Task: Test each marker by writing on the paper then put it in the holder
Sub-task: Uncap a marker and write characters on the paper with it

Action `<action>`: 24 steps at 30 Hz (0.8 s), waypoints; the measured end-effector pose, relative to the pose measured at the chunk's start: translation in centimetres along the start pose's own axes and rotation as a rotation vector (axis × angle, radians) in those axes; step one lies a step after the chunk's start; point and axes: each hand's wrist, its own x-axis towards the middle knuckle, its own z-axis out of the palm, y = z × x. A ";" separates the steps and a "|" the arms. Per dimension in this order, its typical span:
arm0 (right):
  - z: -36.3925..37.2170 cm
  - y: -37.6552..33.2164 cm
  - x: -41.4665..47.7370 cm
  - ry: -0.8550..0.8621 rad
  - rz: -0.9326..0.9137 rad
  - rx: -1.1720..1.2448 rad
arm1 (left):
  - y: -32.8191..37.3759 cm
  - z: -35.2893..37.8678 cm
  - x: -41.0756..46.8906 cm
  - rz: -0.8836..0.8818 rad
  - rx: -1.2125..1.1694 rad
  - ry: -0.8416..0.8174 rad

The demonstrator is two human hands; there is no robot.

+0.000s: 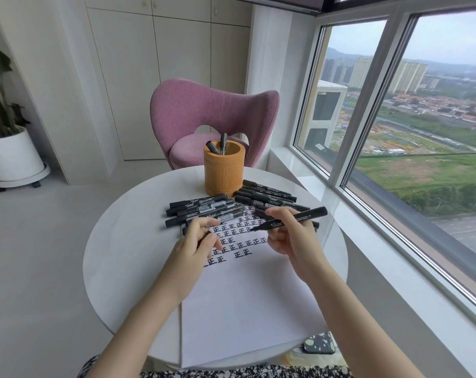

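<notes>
The right hand point(291, 236) grips an uncapped black marker point(310, 214) above the far part of the paper point(245, 296). Its fingers point(279, 214) are curled round the front half of the barrel. The marker's long axis runs from lower left to upper right. The tip points left and slightly down towards the rows of written characters point(236, 241), and the blunt rear end points at the window point(394, 118). The tip hangs just over the sheet; whether it touches cannot be told.

The left hand point(196, 241) hovers over the left side of the writing with its fingers point(204, 223) bent inward. They pinch a short dark piece, seemingly the cap point(203, 238) (only a sliver shows between them).

The sheet lies on a round white tabletop point(122, 255). Past it stands the tan cylindrical holder point(224, 170), upright, with two markers point(222, 143) poking out of its mouth.

One heap of capped markers point(204, 211) lies left of the holder's foot, mostly pointing left to right. A second heap point(266, 195) lies to its right, partly behind the right hand.

A pink chair point(212, 113) stands behind the tabletop. A phone point(320, 343) rests at the near right edge, and a white plant pot point(10, 156) sits on the floor at far left.
</notes>
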 end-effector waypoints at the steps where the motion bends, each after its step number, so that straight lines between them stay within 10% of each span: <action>1: 0.0 0.1 -0.1 0.013 -0.003 -0.050 | -0.1 0.0 -0.1 0.014 0.021 0.002; 24: 0.6 2.9 0.4 0.206 -0.241 -0.535 | -0.9 0.4 -0.6 0.005 0.102 0.059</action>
